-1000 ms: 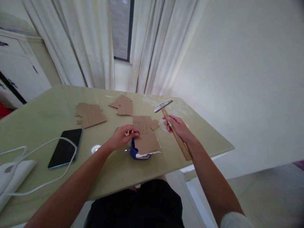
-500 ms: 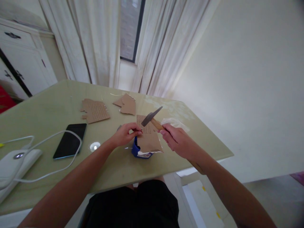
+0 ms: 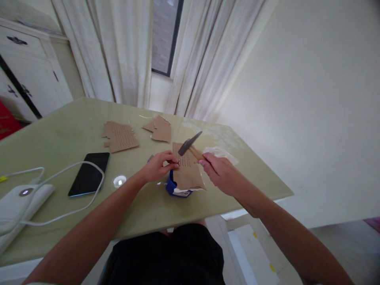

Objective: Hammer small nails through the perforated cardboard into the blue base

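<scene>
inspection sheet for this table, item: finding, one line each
surface: pale green table, glossy.
job's things: hammer over perforated cardboard piece, which lies on a blue object.
clutter: two more cardboard pieces, black phone, small round shiny object, clear plastic scrap.
hands: right hand grips the hammer handle; left hand pinches at the cardboard's left edge; what it pinches cannot be told.
cables: white cable loops from white device past the phone.
surroundings: white curtains, window, white cabinet.
</scene>
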A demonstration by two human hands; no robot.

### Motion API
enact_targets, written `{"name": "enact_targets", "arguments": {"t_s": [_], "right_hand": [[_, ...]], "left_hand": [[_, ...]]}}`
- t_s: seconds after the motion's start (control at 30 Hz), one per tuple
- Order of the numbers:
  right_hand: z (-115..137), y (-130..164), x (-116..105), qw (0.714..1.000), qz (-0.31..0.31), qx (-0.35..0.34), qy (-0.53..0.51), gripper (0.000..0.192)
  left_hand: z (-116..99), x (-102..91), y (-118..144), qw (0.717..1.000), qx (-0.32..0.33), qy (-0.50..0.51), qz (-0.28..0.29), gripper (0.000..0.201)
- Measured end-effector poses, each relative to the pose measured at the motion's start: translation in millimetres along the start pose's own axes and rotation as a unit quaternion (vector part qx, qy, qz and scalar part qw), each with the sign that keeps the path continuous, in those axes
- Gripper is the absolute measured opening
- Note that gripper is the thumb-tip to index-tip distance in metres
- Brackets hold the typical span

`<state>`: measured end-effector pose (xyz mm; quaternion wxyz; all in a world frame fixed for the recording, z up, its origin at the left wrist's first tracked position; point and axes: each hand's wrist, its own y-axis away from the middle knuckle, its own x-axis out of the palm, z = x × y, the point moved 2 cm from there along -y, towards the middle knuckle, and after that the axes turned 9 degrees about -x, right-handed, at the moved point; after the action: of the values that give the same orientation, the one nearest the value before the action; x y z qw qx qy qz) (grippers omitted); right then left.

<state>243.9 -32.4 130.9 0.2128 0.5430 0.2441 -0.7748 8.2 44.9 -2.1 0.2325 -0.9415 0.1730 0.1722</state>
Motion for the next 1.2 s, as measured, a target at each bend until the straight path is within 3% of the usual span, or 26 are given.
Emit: {"name": "enact_targets", "arguments": {"t_s": [0.1, 0.3, 0.5, 0.67, 0.83, 1.07, 1.2], "right_hand": [[-0.9, 1.2, 8.3, 0.999, 0.039, -0.014, 0.030, 0.024], [1.3, 1.3, 0.1, 0.999, -0.017, 0.021, -0.035, 0.027], [0.1, -1.7, 9.6, 0.999, 0.054, -0.002, 0.005, 0.026], [-1.2, -1.3, 1.1, 0.999, 0.002, 0.029, -0.029, 0.029], [-6.9, 1.8, 19.0, 0.998, 0.053, 0.004, 0.017, 0.028], [-13.7, 3.4, 30.2, 0.999, 0.022, 0.023, 0.007, 0.030], [-10.1, 2.7, 36.8, 0.997, 0.068, 0.000, 0.023, 0.026]], "left_hand": [[-1.4, -0.8, 0.2, 1.000, 0.001, -0.005, 0.004, 0.021], [-1.9, -3.2, 0.5, 1.000, 0.000, -0.010, 0.011, 0.021], [-5.4, -7.1, 1.1, 0.999, 0.001, -0.020, 0.026, 0.022], [-5.2, -7.4, 2.2, 1.000, 0.006, -0.019, 0.022, 0.019], [-6.5, -7.3, 3.6, 0.999, -0.015, -0.036, 0.029, 0.024], [-2.2, -6.0, 4.0, 0.999, -0.035, -0.034, 0.021, 0.039], [-3.8, -5.9, 3.9, 0.999, -0.031, -0.021, 0.027, 0.041]]}}
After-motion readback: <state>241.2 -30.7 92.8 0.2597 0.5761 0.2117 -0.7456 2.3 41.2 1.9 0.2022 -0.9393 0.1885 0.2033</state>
